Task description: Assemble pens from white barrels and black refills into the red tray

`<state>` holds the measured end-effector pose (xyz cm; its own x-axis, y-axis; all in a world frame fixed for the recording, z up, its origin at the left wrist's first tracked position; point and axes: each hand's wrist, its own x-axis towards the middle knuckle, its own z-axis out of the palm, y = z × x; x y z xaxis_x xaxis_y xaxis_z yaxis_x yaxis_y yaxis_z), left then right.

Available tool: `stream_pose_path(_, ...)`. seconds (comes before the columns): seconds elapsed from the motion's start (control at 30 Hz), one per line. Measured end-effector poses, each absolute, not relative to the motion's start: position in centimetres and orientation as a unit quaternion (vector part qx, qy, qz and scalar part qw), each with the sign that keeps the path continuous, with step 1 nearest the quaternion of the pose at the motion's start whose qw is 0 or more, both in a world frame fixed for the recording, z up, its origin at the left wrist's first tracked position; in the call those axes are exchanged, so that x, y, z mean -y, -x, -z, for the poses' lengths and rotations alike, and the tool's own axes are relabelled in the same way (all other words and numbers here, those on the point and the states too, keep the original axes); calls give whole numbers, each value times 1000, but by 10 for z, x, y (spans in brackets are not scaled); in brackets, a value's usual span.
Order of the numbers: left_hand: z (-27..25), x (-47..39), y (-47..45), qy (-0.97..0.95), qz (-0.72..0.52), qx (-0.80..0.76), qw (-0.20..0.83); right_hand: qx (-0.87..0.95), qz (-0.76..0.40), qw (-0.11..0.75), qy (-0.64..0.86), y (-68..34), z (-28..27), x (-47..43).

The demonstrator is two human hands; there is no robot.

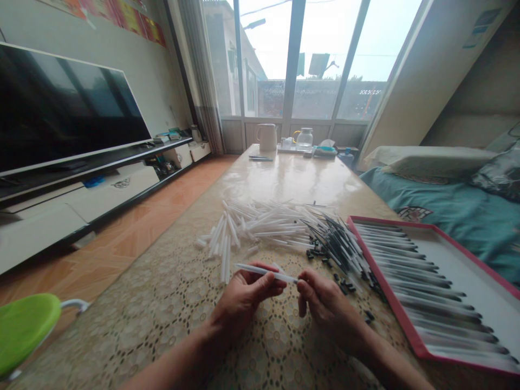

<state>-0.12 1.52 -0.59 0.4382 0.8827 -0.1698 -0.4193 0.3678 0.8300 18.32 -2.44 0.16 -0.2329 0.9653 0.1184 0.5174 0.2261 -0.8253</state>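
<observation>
A slim white pen (266,272) lies across the fingers of my left hand (247,290), its pointed tip toward the left. My left thumb presses on the barrel. At the barrel's right end, the thumb and fingers of my right hand (323,298) pinch a small dark end piece, mostly hidden by the fingertips. Beyond my hands is a loose pile of white pen barrels (227,235). To its right lies a heap of dark, thin refills (335,238), with small black plugs (345,284) scattered around my right hand.
A red-rimmed tray (390,295) on the right holds a row of finished-looking pens. The long patterned table (170,319) also carries a pitcher (267,137) and a glass jug (304,140) at its far end. A green stool (28,330) stands at the left.
</observation>
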Motion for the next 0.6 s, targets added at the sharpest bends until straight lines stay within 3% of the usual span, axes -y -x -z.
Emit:
stream_pose_path(0.17,8,-14,2,-395,-422,-323,749,652,-433,337,524,-183,3,24)
stream_pose_path(0.4,5,-12,-2,-488,-405,-342,693,720,-252,352,542,-179,0,25)
stream_pose_path(0.5,5,-11,-3,-571,-424,-369,598,747,-227,347,520,-180,-2,25)
stream_pose_path(0.6,8,-12,0,-692,-422,-409,419,732,-191,371,538,-187,-4,22)
